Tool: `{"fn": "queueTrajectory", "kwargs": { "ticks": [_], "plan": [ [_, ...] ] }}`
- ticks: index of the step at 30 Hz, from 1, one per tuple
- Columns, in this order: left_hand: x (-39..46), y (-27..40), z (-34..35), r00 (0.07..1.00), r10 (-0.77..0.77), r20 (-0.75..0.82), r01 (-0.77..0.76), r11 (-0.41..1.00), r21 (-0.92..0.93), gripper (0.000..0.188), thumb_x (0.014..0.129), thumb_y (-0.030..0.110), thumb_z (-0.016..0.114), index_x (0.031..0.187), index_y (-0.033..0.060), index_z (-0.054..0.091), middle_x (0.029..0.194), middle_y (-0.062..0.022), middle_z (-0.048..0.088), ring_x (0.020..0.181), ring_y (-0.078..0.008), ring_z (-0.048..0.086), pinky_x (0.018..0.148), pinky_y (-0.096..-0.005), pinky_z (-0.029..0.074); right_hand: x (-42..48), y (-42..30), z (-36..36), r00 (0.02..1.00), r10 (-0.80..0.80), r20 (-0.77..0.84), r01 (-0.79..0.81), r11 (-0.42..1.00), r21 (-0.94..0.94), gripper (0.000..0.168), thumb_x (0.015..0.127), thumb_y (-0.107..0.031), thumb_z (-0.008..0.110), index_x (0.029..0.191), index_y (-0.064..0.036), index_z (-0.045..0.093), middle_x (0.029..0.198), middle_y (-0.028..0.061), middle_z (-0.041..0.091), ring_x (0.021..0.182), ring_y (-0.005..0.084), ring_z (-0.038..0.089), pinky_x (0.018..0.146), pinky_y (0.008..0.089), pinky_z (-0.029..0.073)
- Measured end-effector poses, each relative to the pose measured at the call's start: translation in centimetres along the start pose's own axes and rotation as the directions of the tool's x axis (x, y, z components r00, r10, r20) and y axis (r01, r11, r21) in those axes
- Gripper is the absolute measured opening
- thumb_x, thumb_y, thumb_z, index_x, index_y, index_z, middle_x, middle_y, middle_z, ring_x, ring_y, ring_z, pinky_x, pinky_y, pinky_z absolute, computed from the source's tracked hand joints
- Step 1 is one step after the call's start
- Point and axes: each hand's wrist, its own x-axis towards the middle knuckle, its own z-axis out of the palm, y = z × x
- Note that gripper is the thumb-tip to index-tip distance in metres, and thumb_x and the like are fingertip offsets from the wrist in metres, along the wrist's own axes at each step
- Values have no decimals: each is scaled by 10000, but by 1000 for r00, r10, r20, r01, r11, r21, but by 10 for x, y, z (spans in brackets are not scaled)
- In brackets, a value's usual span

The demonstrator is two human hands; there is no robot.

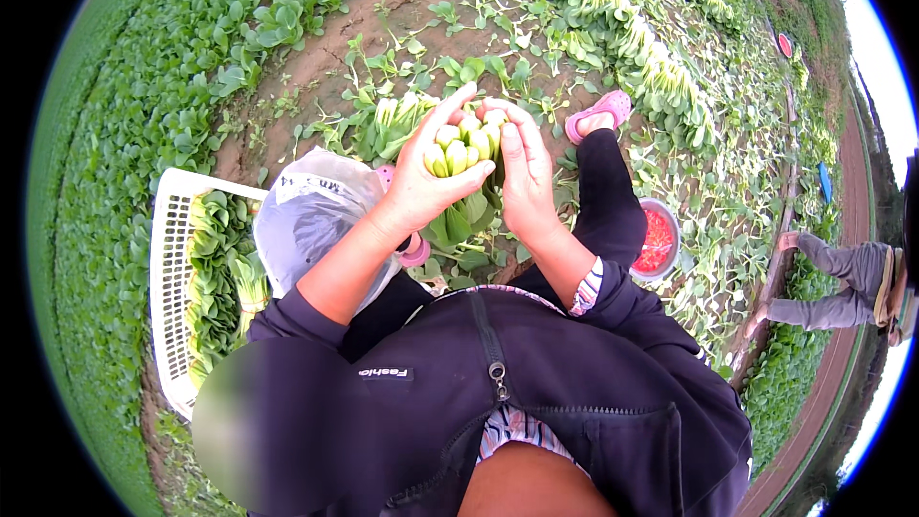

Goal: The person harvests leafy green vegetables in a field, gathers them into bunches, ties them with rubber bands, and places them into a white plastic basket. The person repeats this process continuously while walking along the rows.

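Observation:
A bunch of bok choy is cupped between both hands in front of me, its pale stem bases facing up and its leaves hanging below. My left hand wraps the near and left side, thumb across the stems. My right hand curves around the right side, fingertips against the stem ends. Just beyond the hands, more cut bok choy lies on the soil. A bowl of red ties or bands sits beside my right leg.
At left, a white plastic basket holds leafy bunches. A plastic bag covers my left knee. Cut greens lie in a row at upper right. Another person stands at far right. Dense crops grow at left.

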Motion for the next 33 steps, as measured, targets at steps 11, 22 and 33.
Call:
{"fn": "queueTrajectory", "kwargs": {
  "ticks": [11, 22, 33],
  "plan": [
    [-36, 9, -19, 970, -140, -198, 82, 957, -278, 781, 776, -21, 696, 1457, 56, 322, 1311, -55, 488, 1165, -136, 496, 997, -277, 404, -6, 35, 51, 997, 14, 75, -16, 1000, 26, 385, 1039, -284, 341, 1238, -39, 561, 1317, 150, 464, 1249, 252, 447, 1061, 341, 335],
    [13, 26, -95, 912, -273, -306, 311, 947, 83, 476, 845, 8, 635, 1291, 70, 479, 1105, -103, 626, 1014, -166, 601, 912, -317, 490, 74, 219, -53, 940, 342, -5, -341, 934, -106, 298, 969, -222, 532, 1152, -7, 629, 1074, 59, 657, 985, 148, 597, 909, 277, 450],
    [31, 9, -125, 784, -209, -584, 272, 962, 20, 499, 844, 22, 631, 1312, 50, 460, 1135, -145, 623, 998, -206, 614, 913, -328, 491, 58, 396, -172, 696, 467, -545, -656, 108, -747, 490, 782, -418, 714, 1115, -70, 624, 936, 114, 687, 841, 254, 658, 788, 377, 505]
  ]
}}
